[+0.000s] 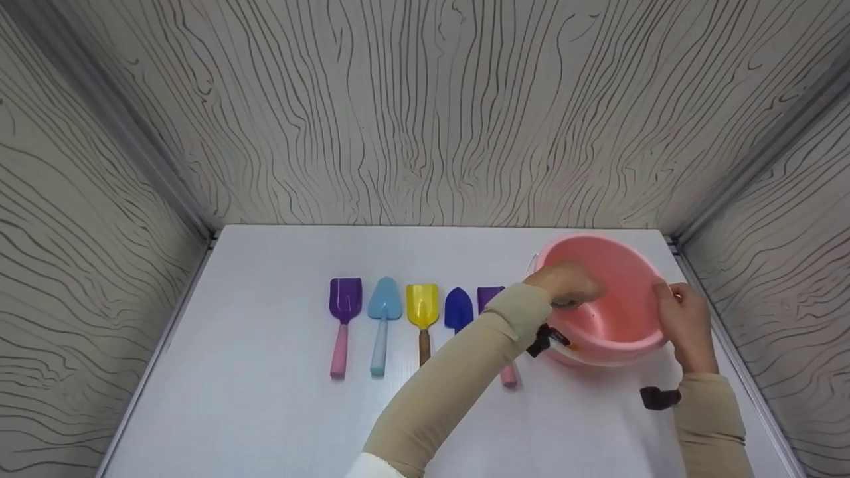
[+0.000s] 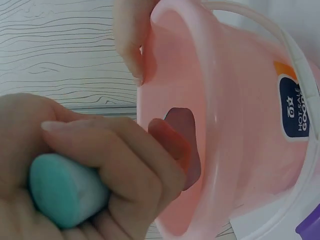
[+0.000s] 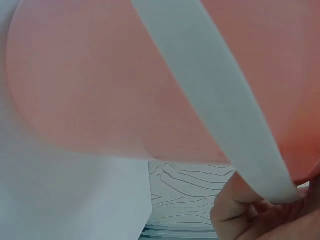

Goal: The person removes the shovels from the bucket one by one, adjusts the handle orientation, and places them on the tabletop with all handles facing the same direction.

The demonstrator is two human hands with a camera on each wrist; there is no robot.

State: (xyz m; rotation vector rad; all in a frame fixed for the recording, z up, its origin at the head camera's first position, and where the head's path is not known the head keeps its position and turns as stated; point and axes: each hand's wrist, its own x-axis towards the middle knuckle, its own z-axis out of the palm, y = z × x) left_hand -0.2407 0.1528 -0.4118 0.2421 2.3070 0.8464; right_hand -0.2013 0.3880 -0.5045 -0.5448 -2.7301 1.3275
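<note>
My left hand (image 1: pixel 568 282) reaches over the near left rim of a pink bucket (image 1: pixel 597 249), into its mouth. In the left wrist view its fingers are curled round a pale handle with a teal end (image 2: pixel 55 190); most of this tool is hidden by the hand. A dark mauve patch (image 2: pixel 184 135) shows against the bucket's inside, just past the fingers. My right hand (image 1: pixel 687 325) grips the bucket's right rim, and the bucket leans with its mouth towards me. In the right wrist view, that hand is beside the bucket's white carrying handle (image 3: pixel 210 95).
Left of the bucket lies a row of toy shovels: a purple one (image 1: pixel 345 299) with pink handle, a light blue one (image 1: pixel 385 302), a yellow one (image 1: pixel 423 302), a dark blue one (image 1: pixel 458 305) and another purple one (image 1: pixel 490 295). My left forearm crosses over some. Wood-patterned walls (image 1: pixel 425 133) enclose the white table (image 1: pixel 265 411).
</note>
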